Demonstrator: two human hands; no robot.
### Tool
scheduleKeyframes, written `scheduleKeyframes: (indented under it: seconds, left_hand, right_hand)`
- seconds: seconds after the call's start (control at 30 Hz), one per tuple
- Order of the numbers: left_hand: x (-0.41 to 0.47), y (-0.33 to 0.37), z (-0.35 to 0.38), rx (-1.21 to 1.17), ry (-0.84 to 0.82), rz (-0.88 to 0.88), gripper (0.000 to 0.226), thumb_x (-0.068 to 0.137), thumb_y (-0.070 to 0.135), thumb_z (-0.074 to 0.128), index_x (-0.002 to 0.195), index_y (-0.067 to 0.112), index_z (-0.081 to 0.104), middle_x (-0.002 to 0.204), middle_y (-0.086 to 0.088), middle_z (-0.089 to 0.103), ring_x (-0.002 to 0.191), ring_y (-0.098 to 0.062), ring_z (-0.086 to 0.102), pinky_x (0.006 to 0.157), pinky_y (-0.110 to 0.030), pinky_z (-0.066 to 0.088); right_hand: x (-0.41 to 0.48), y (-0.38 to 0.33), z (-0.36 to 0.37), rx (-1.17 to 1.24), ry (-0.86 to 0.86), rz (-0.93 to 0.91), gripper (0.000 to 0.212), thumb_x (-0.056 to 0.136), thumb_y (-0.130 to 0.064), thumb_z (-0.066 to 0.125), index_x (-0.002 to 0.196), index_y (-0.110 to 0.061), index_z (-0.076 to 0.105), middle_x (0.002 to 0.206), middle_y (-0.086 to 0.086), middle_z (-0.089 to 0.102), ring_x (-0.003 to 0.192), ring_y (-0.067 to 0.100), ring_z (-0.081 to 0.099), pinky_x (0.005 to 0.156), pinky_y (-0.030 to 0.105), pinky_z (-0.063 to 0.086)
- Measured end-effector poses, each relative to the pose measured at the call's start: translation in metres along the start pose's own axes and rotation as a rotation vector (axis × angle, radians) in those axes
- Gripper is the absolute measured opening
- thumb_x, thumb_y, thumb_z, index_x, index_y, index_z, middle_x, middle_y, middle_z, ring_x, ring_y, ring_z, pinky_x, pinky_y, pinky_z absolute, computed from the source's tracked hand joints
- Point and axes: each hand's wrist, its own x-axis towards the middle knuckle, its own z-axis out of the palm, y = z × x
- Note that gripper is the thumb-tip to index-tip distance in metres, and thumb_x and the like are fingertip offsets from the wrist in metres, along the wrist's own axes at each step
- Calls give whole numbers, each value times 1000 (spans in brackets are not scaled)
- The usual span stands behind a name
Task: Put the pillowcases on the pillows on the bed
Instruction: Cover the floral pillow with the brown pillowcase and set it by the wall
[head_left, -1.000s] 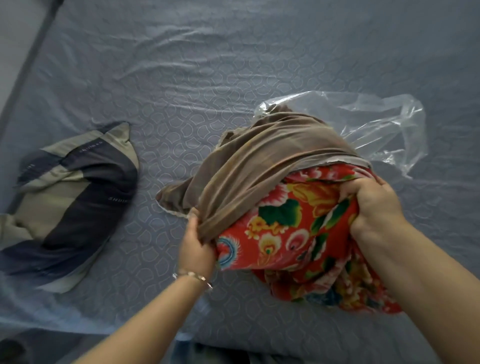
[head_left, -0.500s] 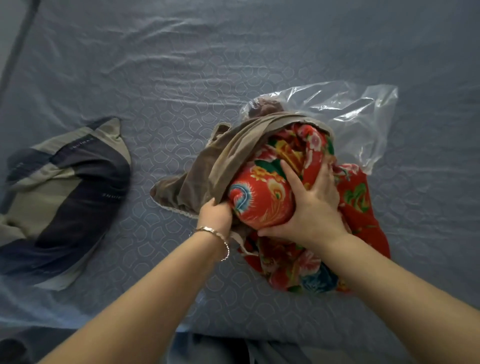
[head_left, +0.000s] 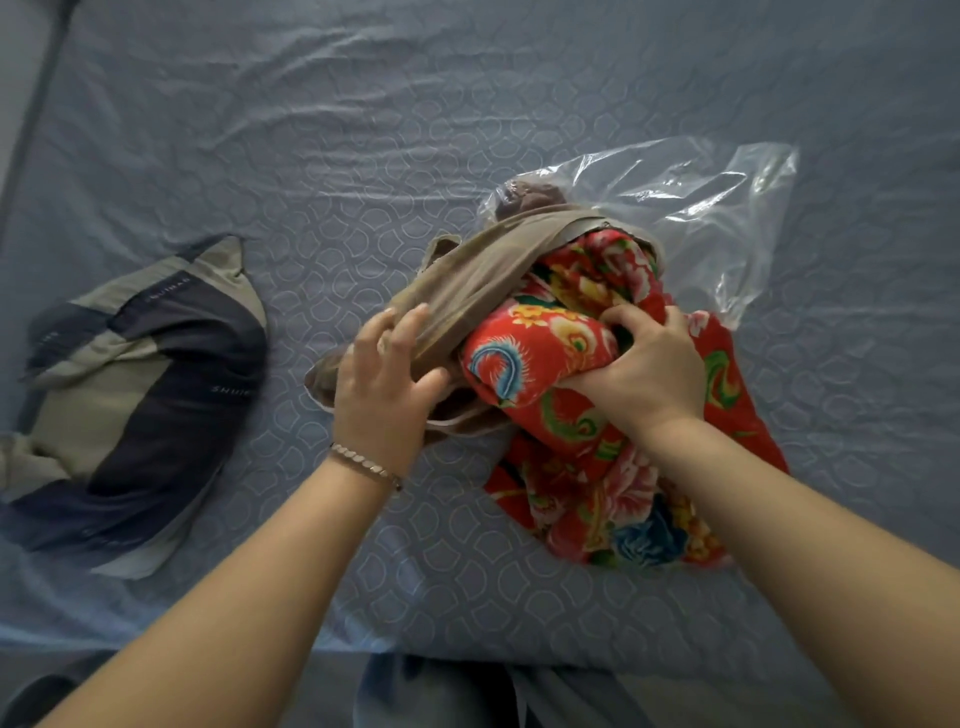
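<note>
A red floral pillow (head_left: 540, 364) lies bunched on the blue bed sheet (head_left: 363, 156), right of centre. A brown pillowcase (head_left: 483, 280) is drawn partly over its far end. My left hand (head_left: 382, 379) lies on the pillowcase's near edge with fingers stretched out and the thumb against the fabric. My right hand (head_left: 644, 364) grips the floral pillow, its fingertips dug into a fold on top. The pillow's far end is hidden under the brown cloth.
A clear plastic bag (head_left: 701, 208) lies crumpled behind and right of the pillow. At the left lies a second pillow (head_left: 140, 384) in a beige and navy striped case. The bed's near edge (head_left: 467, 654) runs along the bottom, in front of my legs.
My left hand has loosened its tight grip on the brown edge and spread its fingers over the cloth. My right hand has moved from pressing flat on the pillow to clutching a fold.
</note>
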Motion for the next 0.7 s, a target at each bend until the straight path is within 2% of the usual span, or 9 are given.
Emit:
scheduleKeyframes:
  seconds: [0.03,0.1,0.17,0.27,0.37,0.47,0.53,0.6,0.7]
  left_hand:
    - [5,3,-1,36,-201,-123,19,85,16,53,100,17,64,137,-12,41,115,-36,47,80,-44,49]
    - [14,6,-1,-28,-521,-494,43,92,19,44,135,24,43,152,-6,21,121,-35,43,89,-46,44]
    - [26,10,-2,-227,-576,-736,52,92,31,44,141,24,26,153,0,14,117,-34,48,91,-45,42]
    - [34,12,-9,-411,-531,-792,54,88,29,55,134,16,31,142,-8,28,115,-33,50,94,-39,40]
    - [18,8,-31,-584,-689,-681,94,65,23,73,142,16,21,133,-7,37,121,-21,43,99,-26,35]
    - [-8,-3,-49,-573,-762,-540,83,64,30,62,137,14,26,127,-10,49,108,-17,51,81,-13,37]
    - [-24,-9,-46,-543,-822,-593,82,70,30,64,139,14,22,127,-11,50,111,-21,53,86,-20,42]
    - [-38,-13,-39,-565,-841,-737,95,72,23,72,144,16,11,137,-13,40,122,-27,46,100,-30,41]
    - [-47,-26,-28,-617,-741,-904,95,69,11,74,143,17,15,142,-12,34,124,-27,44,104,-38,40]
  right_hand:
    - [-1,0,-1,9,7,-9,57,59,-51,80,108,-27,64,124,9,49,112,30,50,86,36,46]
    - [-3,-3,-1,10,23,-43,38,67,-44,77,99,-26,68,115,7,55,104,27,54,80,30,43]
    - [-7,-7,-1,16,23,-52,20,74,-35,71,92,-26,70,105,4,60,99,24,56,81,26,35]
    - [-21,-18,-14,155,11,-15,8,69,-27,73,76,-29,69,81,-4,68,86,22,63,99,36,39]
    - [-35,-34,-34,291,-24,5,15,60,-22,80,66,-25,67,70,-8,66,72,18,64,70,39,56]
    - [-31,-54,-24,256,-62,50,18,58,-18,80,66,-19,64,68,-8,63,72,19,62,63,30,51]
    - [-24,-66,2,98,-117,55,12,68,-20,70,76,-19,61,85,0,62,89,27,60,71,30,46]
    - [-30,-73,33,-94,-195,-42,22,72,-20,61,93,-25,59,119,11,47,113,34,46,94,35,38]
    - [-43,-64,73,-216,66,-609,39,67,-21,59,106,-23,54,138,15,31,130,40,26,110,52,18]
